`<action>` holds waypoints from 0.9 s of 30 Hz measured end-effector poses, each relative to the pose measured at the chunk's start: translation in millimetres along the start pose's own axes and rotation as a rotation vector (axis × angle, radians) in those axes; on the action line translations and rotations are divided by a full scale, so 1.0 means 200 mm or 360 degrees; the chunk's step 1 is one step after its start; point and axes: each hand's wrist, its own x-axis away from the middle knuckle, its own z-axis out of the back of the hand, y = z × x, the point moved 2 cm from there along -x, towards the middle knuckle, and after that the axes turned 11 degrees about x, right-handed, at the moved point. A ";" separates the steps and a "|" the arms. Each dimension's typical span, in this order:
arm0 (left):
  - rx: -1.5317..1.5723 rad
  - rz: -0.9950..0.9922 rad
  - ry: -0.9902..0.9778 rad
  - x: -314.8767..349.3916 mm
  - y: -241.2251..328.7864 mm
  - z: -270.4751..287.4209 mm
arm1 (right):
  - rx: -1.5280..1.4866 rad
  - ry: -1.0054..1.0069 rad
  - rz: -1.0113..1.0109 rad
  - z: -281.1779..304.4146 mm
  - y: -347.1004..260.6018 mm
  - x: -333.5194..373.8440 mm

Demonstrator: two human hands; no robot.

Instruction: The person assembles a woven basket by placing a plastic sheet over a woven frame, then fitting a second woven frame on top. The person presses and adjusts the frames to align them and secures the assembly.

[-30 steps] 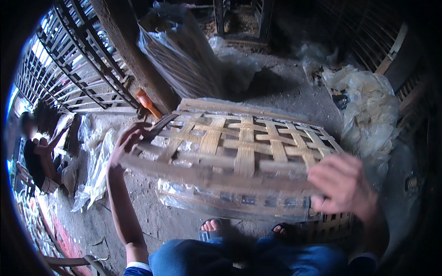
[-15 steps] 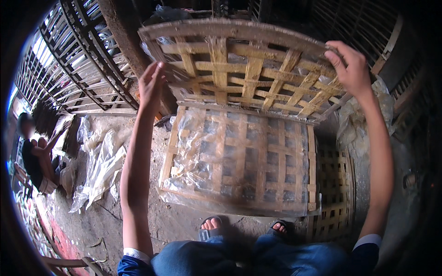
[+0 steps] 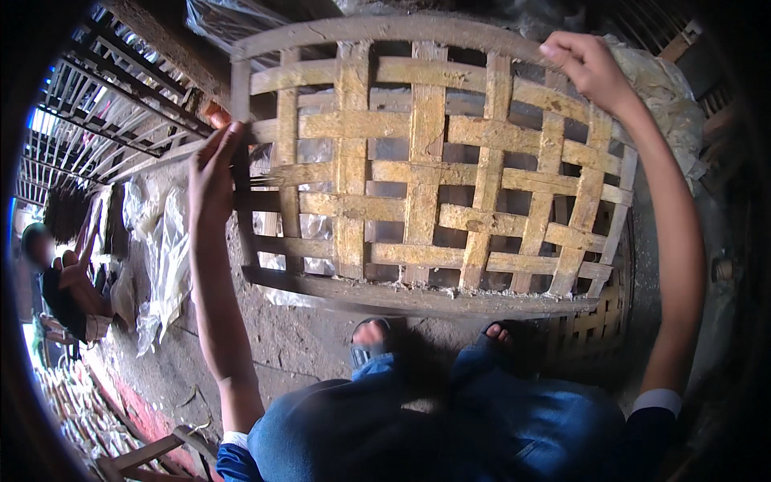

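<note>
A large woven bamboo rack [image 3: 426, 165] with a wooden frame is tilted up in front of me, its lattice facing me. My left hand [image 3: 215, 169] is closed on the frame's left side. My right hand [image 3: 590, 68] grips the top right corner of the frame, thumb against the rail. The lower rail of the rack hangs just beyond my feet. Another lattice rack with clear plastic film [image 3: 293, 296] lies behind and under it, mostly hidden now.
A further lattice panel [image 3: 590, 329] is low at the right. Crumpled plastic sheets [image 3: 165, 257] lie on the floor at left, with more plastic [image 3: 662, 100] at far right. A person [image 3: 72, 289] sits at the far left. A wooden stool-like frame [image 3: 152, 446] stands lower left.
The rack in my hands has come nearer and swung so more of its lattice faces me. It now covers most of the plastic-covered rack. Both hands have moved slightly outward or upward with it.
</note>
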 end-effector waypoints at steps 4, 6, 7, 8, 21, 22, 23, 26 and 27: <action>-0.0107 0.0201 -0.0043 -0.02 -0.20 0.03 | -0.0199 -0.0175 -0.0163 -0.35 0.02 -0.02; -0.0128 0.0263 -0.0139 -0.06 -0.26 0.06 | -0.0302 -0.0282 -0.0169 -0.43 -0.03 -0.03; -0.0153 0.0240 -0.0127 -0.07 -0.29 0.07 | -0.0333 -0.0273 -0.0127 -0.49 -0.02 -0.05; -0.0178 0.0217 -0.0115 -0.08 -0.32 0.08 | -0.0309 -0.0209 -0.0131 -0.51 0.00 -0.05; -0.0951 0.0089 0.0010 -0.03 -0.40 0.09 | -0.0228 0.0102 0.0343 -0.49 -0.59 0.19; -0.0955 -0.0061 0.0062 0.00 -0.38 0.13 | -0.0387 0.0020 0.0510 -0.47 -0.77 0.21; -0.0736 -0.0108 0.0043 -0.01 -0.39 0.19 | -0.0519 -0.0029 0.0761 -0.49 -0.89 0.24; -0.0622 -0.0134 0.0067 0.00 -0.38 0.17 | -0.0787 -0.0171 0.0850 -0.64 -1.15 0.44; -0.0728 -0.0147 0.0051 0.03 -0.39 0.18 | -0.0798 -0.0223 0.0842 -0.63 -1.19 0.46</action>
